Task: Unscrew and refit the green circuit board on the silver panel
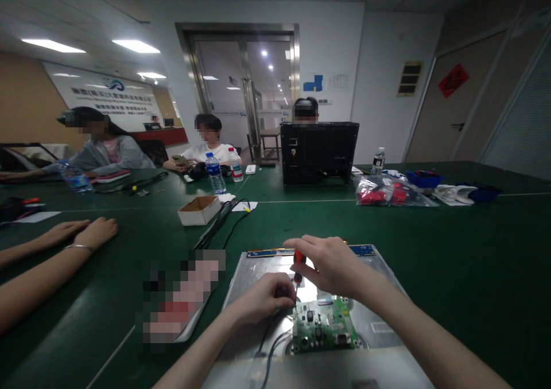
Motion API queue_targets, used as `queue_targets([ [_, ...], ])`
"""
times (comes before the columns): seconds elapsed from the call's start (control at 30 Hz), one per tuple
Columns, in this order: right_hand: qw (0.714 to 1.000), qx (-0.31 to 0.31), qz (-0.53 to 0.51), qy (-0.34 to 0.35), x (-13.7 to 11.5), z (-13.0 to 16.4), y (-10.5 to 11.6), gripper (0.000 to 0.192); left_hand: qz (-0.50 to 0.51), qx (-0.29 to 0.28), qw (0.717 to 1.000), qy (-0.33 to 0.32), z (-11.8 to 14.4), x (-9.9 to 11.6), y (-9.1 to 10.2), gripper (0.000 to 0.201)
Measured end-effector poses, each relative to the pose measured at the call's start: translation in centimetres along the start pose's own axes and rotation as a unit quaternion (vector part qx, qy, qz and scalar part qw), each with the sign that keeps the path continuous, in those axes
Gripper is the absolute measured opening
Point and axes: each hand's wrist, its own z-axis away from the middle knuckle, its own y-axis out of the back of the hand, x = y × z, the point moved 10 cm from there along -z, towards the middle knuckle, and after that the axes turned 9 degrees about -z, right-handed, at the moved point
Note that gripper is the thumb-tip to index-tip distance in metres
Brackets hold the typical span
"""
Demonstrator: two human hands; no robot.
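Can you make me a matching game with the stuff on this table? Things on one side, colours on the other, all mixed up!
Things:
1. screwdriver handle
2. circuit board
3. small open box
4. monitor back

Colours:
A. black
B. green
C. red
D. white outside, brown inside

Pairs: 1-C, 2-B, 3-D, 4-A

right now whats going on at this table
A person's right hand holds a red-handled screwdriver upright over a green circuit board on a metal panel. The left hand rests beside the tip. Another person's hands lie flat on the green table.
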Motion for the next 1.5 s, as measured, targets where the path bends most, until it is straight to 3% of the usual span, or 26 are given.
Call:
queue_targets([
  [0.13, 0.999, -0.006, 0.033, -0.006, 0.2, -0.2, 0.0, 0.018, 0.009, -0.002, 1.0, 0.003, 0.1, 0.4, 0.0, 0.005],
  [0.33, 1.0, -0.017, -0.011, -0.017, 0.1, 0.0, 0.3, 0.031, 0.02, 0.004, 1.0, -0.003, 0.2, 0.7, 0.1, 0.006],
  [0.53, 0.995, -0.066, -0.073, -0.019, -0.1, 0.5, 0.6, 0.043, 0.027, 0.007, 1.0, 0.005, 0.2, 0.6, 0.1, 0.008],
  [0.67, 0.996, -0.055, -0.068, -0.023, 0.3, 0.4, 0.6, 0.034, 0.017, 0.006, 1.0, 0.007, 0.2, 0.7, 0.2, 0.006],
  [0.8, 0.999, -0.033, 0.004, -0.009, 0.6, 0.1, 0.7, 0.015, 0.02, 0.003, 1.0, 0.005, 0.2, 0.9, 0.2, 0.006],
  [1.03, 0.999, -0.04, 0.018, -0.006, 0.2, 0.1, 0.3, 0.02, 0.011, -0.01, 1.0, 0.007, 0.2, 1.2, 0.1, 0.004],
  [1.2, 0.999, -0.043, -0.005, -0.006, -0.3, 0.4, 0.3, 0.044, 0.029, -0.005, 1.0, 0.007, 0.0, 0.4, -0.1, 0.005],
  [1.5, 0.998, -0.052, -0.022, -0.008, -0.3, 0.1, 0.0, 0.033, 0.027, 0.0, 1.0, 0.013, -0.1, 0.0, 0.0, 0.007],
])
